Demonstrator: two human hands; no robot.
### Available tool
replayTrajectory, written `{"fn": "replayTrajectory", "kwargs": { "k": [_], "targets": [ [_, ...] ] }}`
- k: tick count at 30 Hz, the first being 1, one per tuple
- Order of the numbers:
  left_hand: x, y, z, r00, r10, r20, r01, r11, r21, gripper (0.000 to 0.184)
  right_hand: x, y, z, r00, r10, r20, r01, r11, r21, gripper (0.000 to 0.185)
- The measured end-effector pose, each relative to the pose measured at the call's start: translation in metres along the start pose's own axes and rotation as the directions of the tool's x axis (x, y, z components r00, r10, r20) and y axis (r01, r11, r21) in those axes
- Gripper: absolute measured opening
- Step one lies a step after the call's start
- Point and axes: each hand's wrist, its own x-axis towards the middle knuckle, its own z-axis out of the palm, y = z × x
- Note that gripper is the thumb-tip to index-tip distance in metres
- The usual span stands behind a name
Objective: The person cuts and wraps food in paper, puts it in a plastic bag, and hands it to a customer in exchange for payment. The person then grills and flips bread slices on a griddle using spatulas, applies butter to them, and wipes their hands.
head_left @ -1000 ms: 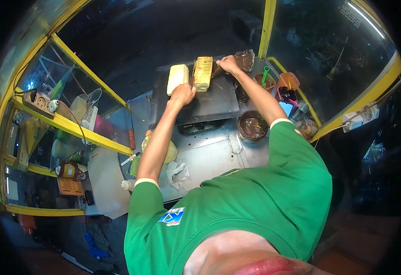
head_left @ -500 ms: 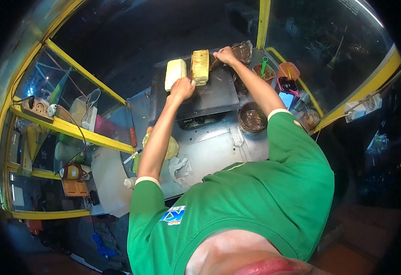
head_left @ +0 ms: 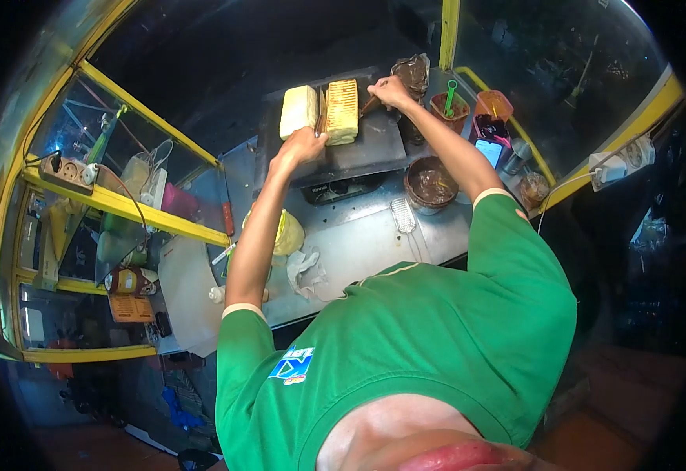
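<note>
Two blocks of bread stand side by side on a black griddle plate (head_left: 374, 163): a pale yellow block (head_left: 299, 111) on the left and a block with browned toast stripes (head_left: 343, 110) on the right. My left hand (head_left: 303, 146) is closed at the near end of the gap between them, round a thin flat spatula (head_left: 321, 125). My right hand (head_left: 391, 92) is closed on a brownish flat spatula (head_left: 369, 105), which points at the right side of the striped block. The blade ends are partly hidden.
A chocolate-smeared round tub (head_left: 431, 187) and a metal grater-like tool (head_left: 403, 216) lie nearer me. To the right are a tub with a green spoon (head_left: 450, 96), a lit phone (head_left: 488, 151) and a metal cup (head_left: 518, 155). Yellow frame bars (head_left: 162, 224) border the left.
The striped block has tilted slightly, and a thin slice edge now shows in the gap on its left. Both hands keep their grips, and the view has shifted a little.
</note>
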Motion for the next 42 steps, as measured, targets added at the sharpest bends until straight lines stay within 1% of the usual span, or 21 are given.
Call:
{"fn": "replayTrajectory", "kwargs": {
  "k": [4,6,8,11,13,14,15,17,20,23,24,25,26,28,30,32,34,36,39,40,42],
  "targets": [
    [-0.005,-0.022,0.000,0.997,-0.055,0.045,0.060,0.991,-0.120,0.045,-0.014,-0.028,-0.017,0.991,0.018,0.136,-0.046,0.977,0.206,0.019],
    [-0.017,-0.024,-0.008,0.996,-0.094,-0.011,0.092,0.987,-0.129,0.045,-0.020,-0.040,-0.032,0.995,0.015,0.097,-0.027,0.992,0.124,0.020],
    [-0.025,-0.027,-0.016,0.990,-0.115,-0.082,0.106,0.988,-0.111,0.045,-0.042,-0.055,-0.059,0.998,-0.012,0.065,0.018,0.997,-0.080,0.020],
    [-0.038,-0.023,-0.028,0.992,-0.103,-0.079,0.095,0.990,-0.104,0.046,-0.080,-0.052,-0.082,0.998,-0.069,0.003,0.069,0.992,-0.105,0.022],
    [-0.042,-0.014,-0.032,0.990,-0.128,-0.061,0.121,0.987,-0.110,0.047,-0.096,-0.041,-0.088,0.995,0.095,0.018,-0.096,0.995,0.027,0.022],
    [-0.042,-0.010,-0.032,0.988,-0.150,-0.048,0.144,0.984,-0.110,0.049,-0.097,-0.033,-0.086,0.995,0.100,0.016,-0.100,0.995,0.024,0.022],
    [-0.038,-0.011,-0.024,0.988,-0.146,-0.040,0.141,0.984,-0.110,0.049,-0.099,-0.020,-0.079,0.992,0.119,0.033,-0.123,0.980,0.158,0.021],
    [-0.028,-0.009,-0.009,0.981,-0.101,-0.163,0.087,0.992,-0.093,0.052,-0.102,-0.004,-0.062,0.989,0.141,0.050,-0.149,0.923,0.355,0.020],
    [-0.035,0.013,-0.001,0.982,-0.042,-0.182,0.047,0.999,0.023,0.053,-0.092,-0.008,-0.027,0.976,0.218,0.002,-0.197,0.880,0.432,0.020],
    [-0.030,0.010,-0.002,0.993,-0.009,-0.115,0.010,1.000,0.002,0.053,-0.078,-0.022,-0.002,0.978,0.201,0.053,-0.201,0.842,0.501,0.021],
    [-0.030,0.005,-0.001,0.994,-0.006,-0.112,0.007,1.000,0.006,0.053,-0.076,-0.028,0.003,0.992,0.120,-0.045,-0.092,0.914,0.394,0.020],
    [-0.027,-0.004,0.001,0.984,-0.002,-0.180,-0.009,0.998,-0.058,0.050,-0.081,-0.040,0.003,0.988,-0.044,-0.145,0.070,0.982,0.178,0.021],
    [-0.020,-0.014,-0.002,0.967,0.000,-0.255,-0.031,0.993,-0.117,0.049,-0.088,-0.055,0.001,0.951,-0.229,-0.209,0.221,0.973,-0.060,0.022],
    [-0.014,-0.032,-0.008,0.957,0.001,-0.290,-0.039,0.992,-0.123,0.048,-0.118,-0.083,-0.013,0.902,-0.390,-0.185,0.352,0.912,-0.210,0.022],
    [-0.015,-0.042,-0.014,0.985,-0.033,-0.167,-0.001,0.981,-0.196,0.047,-0.140,-0.091,-0.025,0.902,-0.365,-0.231,0.327,0.926,-0.187,0.021],
    [-0.017,-0.051,-0.016,0.992,-0.053,-0.115,0.011,0.940,-0.341,0.050,-0.137,-0.070,-0.028,0.935,-0.224,-0.275,0.223,0.974,-0.032,0.022],
    [-0.019,-0.056,-0.017,0.994,-0.041,-0.105,-0.007,0.909,-0.417,0.047,-0.130,-0.049,-0.034,0.985,0.035,-0.167,-0.018,0.995,0.101,0.023],
    [-0.017,-0.056,-0.016,0.998,-0.008,-0.057,-0.018,0.898,-0.440,0.043,-0.117,-0.025,-0.023,0.982,0.093,-0.163,-0.057,0.976,0.210,0.023],
    [-0.023,-0.047,-0.018,0.999,0.010,-0.044,-0.028,0.902,-0.431,0.043,-0.103,-0.026,-0.008,0.984,0.176,-0.034,-0.140,0.874,0.464,0.023],
    [-0.025,-0.046,-0.017,1.000,0.011,-0.023,-0.021,0.876,-0.482,0.041,-0.096,-0.024,-0.002,0.990,0.128,-0.054,-0.090,0.888,0.450,0.023],
    [-0.022,-0.044,-0.018,1.000,0.023,-0.013,-0.027,0.848,-0.529,0.039,-0.115,-0.063,-0.015,0.988,-0.038,-0.148,0.057,0.991,0.125,0.024]
  ]
}}
